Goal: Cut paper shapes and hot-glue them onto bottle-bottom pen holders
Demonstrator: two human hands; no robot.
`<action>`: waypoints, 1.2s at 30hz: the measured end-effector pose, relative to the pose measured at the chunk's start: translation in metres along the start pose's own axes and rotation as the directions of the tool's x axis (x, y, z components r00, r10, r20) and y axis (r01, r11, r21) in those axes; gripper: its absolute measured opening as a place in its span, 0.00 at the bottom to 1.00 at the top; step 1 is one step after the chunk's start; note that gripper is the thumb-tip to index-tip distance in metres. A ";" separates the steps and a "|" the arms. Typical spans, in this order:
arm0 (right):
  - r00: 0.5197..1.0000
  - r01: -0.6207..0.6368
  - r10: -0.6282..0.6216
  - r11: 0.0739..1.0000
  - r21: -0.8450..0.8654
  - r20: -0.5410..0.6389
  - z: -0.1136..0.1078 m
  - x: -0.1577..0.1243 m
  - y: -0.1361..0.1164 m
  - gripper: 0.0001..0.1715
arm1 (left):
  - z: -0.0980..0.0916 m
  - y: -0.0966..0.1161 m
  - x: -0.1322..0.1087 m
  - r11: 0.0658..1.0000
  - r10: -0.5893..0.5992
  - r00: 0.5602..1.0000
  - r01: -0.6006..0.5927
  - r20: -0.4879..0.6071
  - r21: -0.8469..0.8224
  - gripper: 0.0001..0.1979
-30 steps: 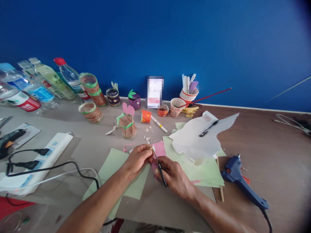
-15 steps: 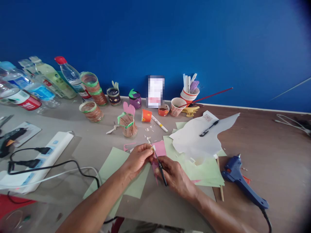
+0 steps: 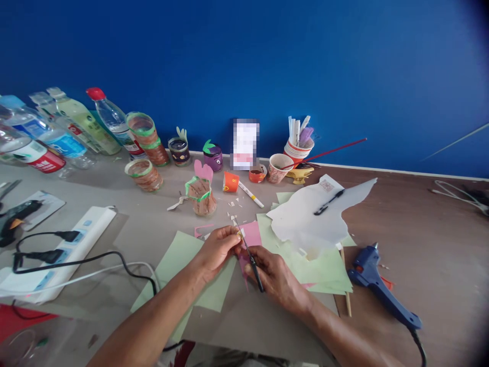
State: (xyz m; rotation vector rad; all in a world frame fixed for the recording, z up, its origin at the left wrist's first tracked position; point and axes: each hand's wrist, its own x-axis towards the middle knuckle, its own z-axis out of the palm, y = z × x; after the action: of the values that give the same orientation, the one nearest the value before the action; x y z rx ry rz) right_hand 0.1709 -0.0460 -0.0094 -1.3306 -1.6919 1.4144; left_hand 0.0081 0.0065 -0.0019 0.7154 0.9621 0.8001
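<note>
My right hand (image 3: 273, 275) is closed around the black handles of a pair of scissors (image 3: 253, 266), whose blades point up and to the left. My left hand (image 3: 219, 250) pinches a small yellowish-white piece (image 3: 240, 234) right beside the blades; its exact shape is too small to make out. Under and between both hands lies pink paper (image 3: 252, 233), with a thin pink offcut (image 3: 202, 230) to the left. Green paper sheets (image 3: 179, 257) spread beneath my left forearm. Small white scraps (image 3: 234, 204) lie just beyond my fingertips.
A blue glue gun (image 3: 384, 288) lies at right, beside white paper (image 3: 301, 219) carrying a black pen (image 3: 328, 202). At left are a power strip (image 3: 86, 239) with cables and several bottles (image 3: 110, 117). Decorated jars (image 3: 204, 199), paper cups (image 3: 280, 168) and a marker (image 3: 251, 194) stand or lie ahead.
</note>
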 end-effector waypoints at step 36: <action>0.994 -0.052 0.071 0.975 0.214 -0.086 -0.001 0.001 -0.003 0.14 | 0.000 0.005 -0.004 1.000 -0.003 0.999 0.003 -0.047 0.002 0.07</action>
State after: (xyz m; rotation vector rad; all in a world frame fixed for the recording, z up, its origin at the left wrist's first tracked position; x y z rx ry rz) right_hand 0.1706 -0.0449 -0.0067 -1.3171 -1.4078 1.4977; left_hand 0.0059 0.0055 0.0037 0.6992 1.0063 0.8163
